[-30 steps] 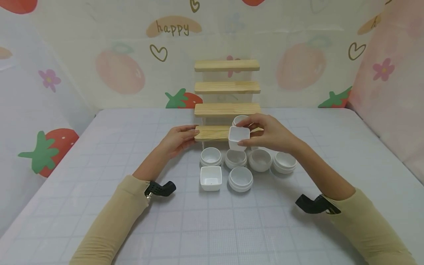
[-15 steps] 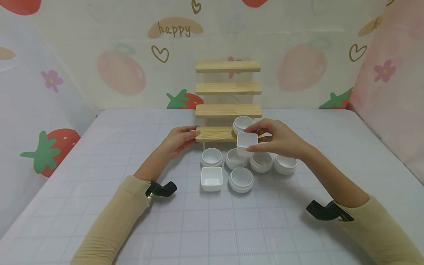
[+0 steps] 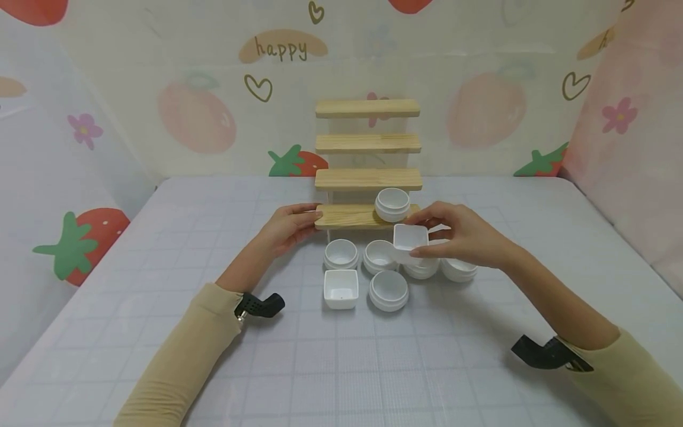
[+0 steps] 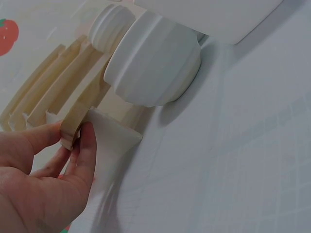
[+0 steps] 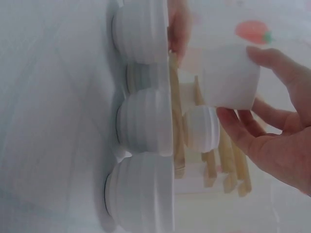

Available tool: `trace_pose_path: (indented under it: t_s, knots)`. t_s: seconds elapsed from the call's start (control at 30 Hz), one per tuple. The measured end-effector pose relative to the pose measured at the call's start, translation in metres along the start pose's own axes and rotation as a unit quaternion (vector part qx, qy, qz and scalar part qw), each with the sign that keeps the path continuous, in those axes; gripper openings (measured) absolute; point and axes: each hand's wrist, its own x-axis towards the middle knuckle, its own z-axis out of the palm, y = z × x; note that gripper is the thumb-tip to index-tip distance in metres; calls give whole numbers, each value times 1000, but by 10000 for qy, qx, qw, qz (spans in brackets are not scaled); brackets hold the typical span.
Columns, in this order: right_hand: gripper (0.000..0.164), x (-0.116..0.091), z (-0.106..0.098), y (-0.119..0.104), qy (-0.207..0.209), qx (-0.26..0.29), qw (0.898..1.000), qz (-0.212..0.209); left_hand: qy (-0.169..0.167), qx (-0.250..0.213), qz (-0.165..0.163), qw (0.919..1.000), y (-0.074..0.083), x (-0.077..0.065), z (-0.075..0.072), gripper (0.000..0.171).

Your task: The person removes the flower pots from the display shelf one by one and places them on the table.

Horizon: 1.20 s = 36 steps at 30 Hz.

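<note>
A tiered wooden shelf stand (image 3: 368, 178) stands at the back of the table. My left hand (image 3: 290, 226) pinches the left end of its lowest board (image 4: 75, 116) between thumb and fingers. One round white pot (image 3: 392, 205) sits on the right part of that board. In front of it, my right hand (image 3: 461, 236) holds a square white pot (image 5: 231, 77) in the air by its sides, thumb on one side and fingers on the other. The held pot partly hides the round pots behind it in the head view.
Several round white pots (image 3: 388, 290) stand on the white grid-patterned table (image 3: 341, 367) before the shelf. Another square white pot (image 3: 341, 289) is in the front row, at its left. A printed backdrop (image 3: 203, 35) rises behind the shelf.
My right hand has carried the square pot right and slightly downward, uncovering the round pot on the lowest board. My left hand stays on the board end.
</note>
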Motion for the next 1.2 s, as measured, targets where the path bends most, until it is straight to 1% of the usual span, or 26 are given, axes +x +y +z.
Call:
trace_pose_path:
  t_s: [0.23,0.4,0.7,0.87,1.07,1.2]
  knots:
    - [43,-10,-1,3,-31,-60,10000,-8,-90,-16,57,9999,-2,1,-1,53]
    - [43,-16,0,5,-53,12,10000,21,-50,47,5,10000,-2,2,-1,52]
    - [45,-28,1,9,-147,128,9998,-79,-22,70,-35,10000,0,1,-1,52]
    - [46,-34,1,13,-201,84,9997,-57,-10,72,-36,10000,0,1,-1,52]
    - [45,-40,0,15,-270,47,9994,-190,28,93,-77,9999,0,1,-1,53]
    - [44,-43,0,18,-326,31,9993,-161,19,90,-77,9999,1,1,-1,53]
